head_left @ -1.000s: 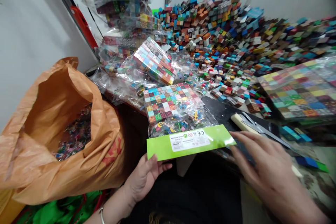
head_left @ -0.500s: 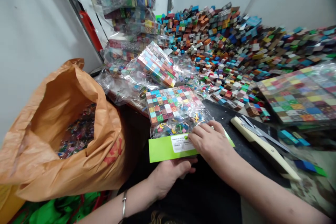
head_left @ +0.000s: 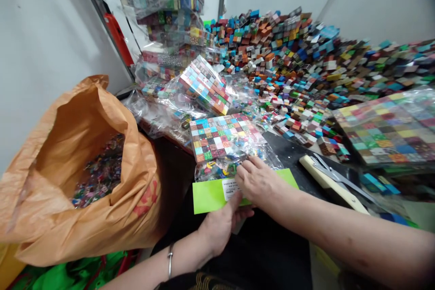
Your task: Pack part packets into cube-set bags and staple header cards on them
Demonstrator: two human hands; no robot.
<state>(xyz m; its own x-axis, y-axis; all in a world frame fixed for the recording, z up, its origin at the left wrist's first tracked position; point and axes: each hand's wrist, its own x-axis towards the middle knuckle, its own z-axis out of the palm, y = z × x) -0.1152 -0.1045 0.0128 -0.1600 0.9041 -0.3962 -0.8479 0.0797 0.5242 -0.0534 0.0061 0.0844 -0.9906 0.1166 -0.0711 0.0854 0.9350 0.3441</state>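
Note:
In the head view a clear plastic bag (head_left: 268, 152) lies in front of me, with a sheet of small multicoloured cubes (head_left: 220, 138) and loose small figures (head_left: 215, 168) inside. A folded lime-green header card (head_left: 207, 198) with a white printed label (head_left: 229, 188) runs along its near edge. My left hand (head_left: 224, 222) grips the card from below, its thumb on the front and its fingers behind. My right hand (head_left: 256, 180) presses over the card and the bag's edge, fingers curled; its fingertips are partly hidden.
An open orange sack (head_left: 136, 154) of small bagged pieces stands at the left. Wrapped cube blocks (head_left: 170, 27) are stacked behind, beside a large heap of loose cubes (head_left: 288, 50). A cream-handled metal tool (head_left: 329, 183) and another wrapped cube slab (head_left: 390, 127) lie at the right.
My right hand has shifted left along the green card. My left thumb has come up onto the card's front, near the label.

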